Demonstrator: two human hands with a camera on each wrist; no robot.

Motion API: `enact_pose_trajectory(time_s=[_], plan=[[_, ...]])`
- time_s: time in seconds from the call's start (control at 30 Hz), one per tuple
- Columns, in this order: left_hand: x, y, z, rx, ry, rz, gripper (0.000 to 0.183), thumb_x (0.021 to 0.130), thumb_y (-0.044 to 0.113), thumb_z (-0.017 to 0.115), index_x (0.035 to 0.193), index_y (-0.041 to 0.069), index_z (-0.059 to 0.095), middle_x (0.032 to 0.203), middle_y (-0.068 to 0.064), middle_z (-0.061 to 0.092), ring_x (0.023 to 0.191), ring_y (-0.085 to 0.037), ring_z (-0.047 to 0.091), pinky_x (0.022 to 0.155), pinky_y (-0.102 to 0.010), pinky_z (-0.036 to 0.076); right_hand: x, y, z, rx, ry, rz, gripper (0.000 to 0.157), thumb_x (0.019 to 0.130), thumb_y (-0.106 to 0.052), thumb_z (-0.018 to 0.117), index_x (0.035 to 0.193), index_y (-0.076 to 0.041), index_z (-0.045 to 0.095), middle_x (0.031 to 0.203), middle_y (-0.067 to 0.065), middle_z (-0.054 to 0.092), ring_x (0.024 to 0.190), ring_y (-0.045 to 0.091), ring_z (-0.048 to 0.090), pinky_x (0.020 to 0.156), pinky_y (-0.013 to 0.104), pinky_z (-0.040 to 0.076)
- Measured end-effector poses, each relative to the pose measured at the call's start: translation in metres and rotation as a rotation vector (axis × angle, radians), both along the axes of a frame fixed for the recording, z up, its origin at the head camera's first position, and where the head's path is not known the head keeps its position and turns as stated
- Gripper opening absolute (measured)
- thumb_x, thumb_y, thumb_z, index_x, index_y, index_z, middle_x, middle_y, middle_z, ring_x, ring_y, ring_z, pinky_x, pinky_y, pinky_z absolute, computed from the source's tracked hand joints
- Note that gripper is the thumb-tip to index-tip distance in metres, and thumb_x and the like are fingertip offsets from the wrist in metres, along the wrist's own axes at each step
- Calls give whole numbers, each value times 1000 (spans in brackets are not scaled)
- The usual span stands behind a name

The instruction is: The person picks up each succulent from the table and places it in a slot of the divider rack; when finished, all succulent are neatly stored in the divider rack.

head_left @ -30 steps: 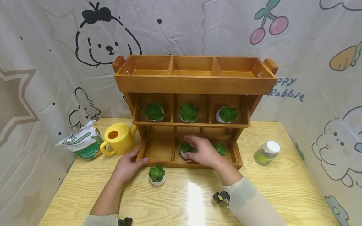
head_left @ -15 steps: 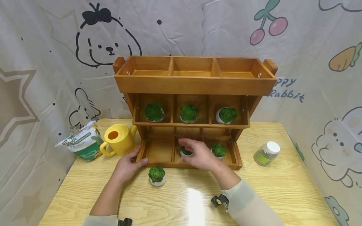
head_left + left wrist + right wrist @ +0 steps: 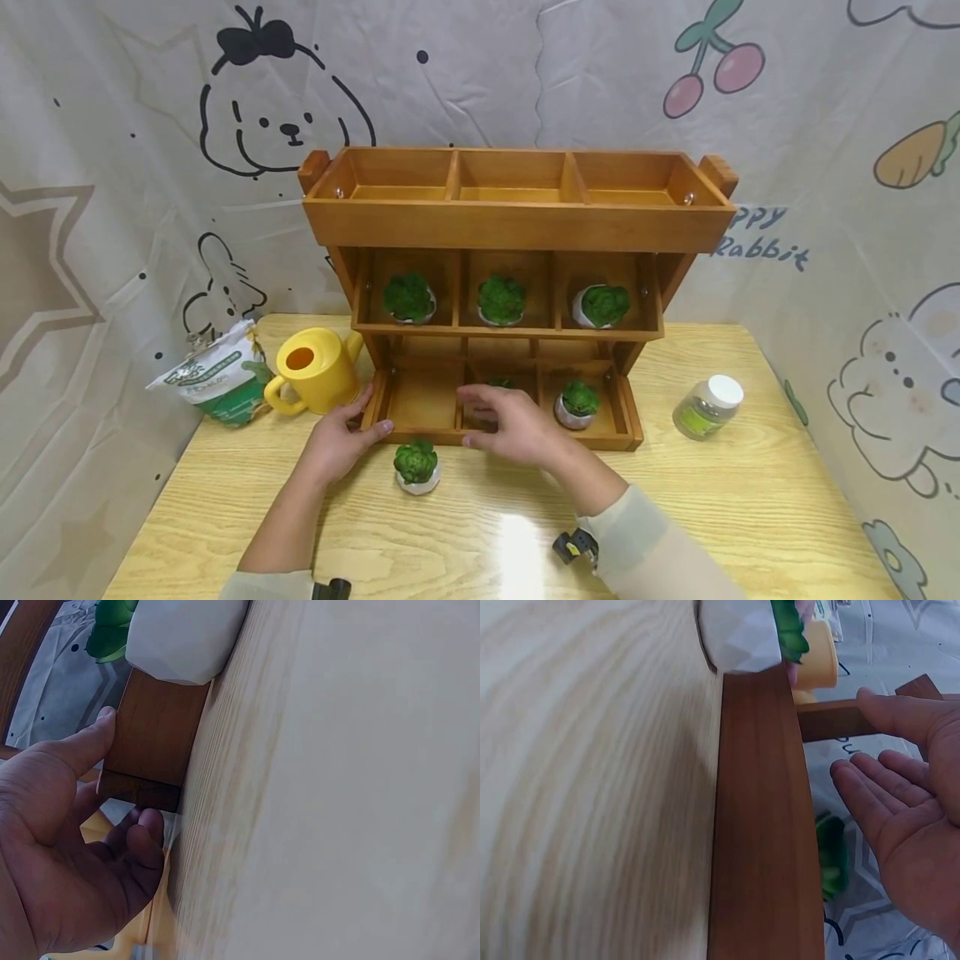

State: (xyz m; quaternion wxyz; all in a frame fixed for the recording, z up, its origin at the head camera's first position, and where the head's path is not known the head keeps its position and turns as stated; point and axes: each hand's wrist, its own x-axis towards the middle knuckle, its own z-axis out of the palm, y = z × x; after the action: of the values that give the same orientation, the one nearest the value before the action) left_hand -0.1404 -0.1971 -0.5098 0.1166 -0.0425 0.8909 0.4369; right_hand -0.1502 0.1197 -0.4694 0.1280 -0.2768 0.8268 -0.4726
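A brown wooden three-tier plant shelf (image 3: 517,227) stands on the table. My left hand (image 3: 341,437) grips the left front corner of its bottom tier, thumb on the front board (image 3: 157,735) and fingers curled at the side. My right hand (image 3: 513,427) hovers over the bottom middle compartment with fingers extended and nothing held; the right wrist view shows its palm bare. Behind it, a potted succulent (image 3: 501,383) is mostly hidden. Another potted succulent (image 3: 577,406) sits in the bottom right compartment. One more succulent in a white faceted pot (image 3: 417,468) stands before the shelf, near my left hand.
The middle tier bears three potted succulents, one per compartment, including the centre plant (image 3: 502,300). Left of the shelf are a yellow watering can (image 3: 322,375) and a green-white bag (image 3: 221,379). A clear white-lidded jar (image 3: 707,407) stands at right. A printed curtain (image 3: 480,75) hangs behind.
My right hand has let go of the succulent in the bottom middle compartment and drawn left and toward me, its fingers spreading. The bottom right succulent now shows fully. My left hand stays put.
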Motion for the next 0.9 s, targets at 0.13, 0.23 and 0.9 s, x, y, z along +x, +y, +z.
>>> enact_pose_trajectory(time_s=[0.13,0.23,0.9], plan=[[0,0,0,7,3,-4,83,94,47,75,163,22,36,164,-16,37,144,-47,40,115,-61,35,4,-6,-3,0,3,20,62,91,-11,82,146,-2,55,141,18,63,125,33,65,103,38,53],[1,0,0,10,-1,-2,83,94,48,75,163,22,35,164,-15,37,145,-47,39,116,-61,35,7,-11,-5,8,1,36,61,92,-12,81,146,-1,55,140,17,64,125,30,65,103,33,52],[-1,-2,-2,-4,39,-26,83,95,48,75,162,20,36,162,-15,39,143,-45,43,115,-60,37,21,-31,-13,61,44,140,72,89,-35,85,149,-8,55,141,1,64,125,12,62,105,28,50]])
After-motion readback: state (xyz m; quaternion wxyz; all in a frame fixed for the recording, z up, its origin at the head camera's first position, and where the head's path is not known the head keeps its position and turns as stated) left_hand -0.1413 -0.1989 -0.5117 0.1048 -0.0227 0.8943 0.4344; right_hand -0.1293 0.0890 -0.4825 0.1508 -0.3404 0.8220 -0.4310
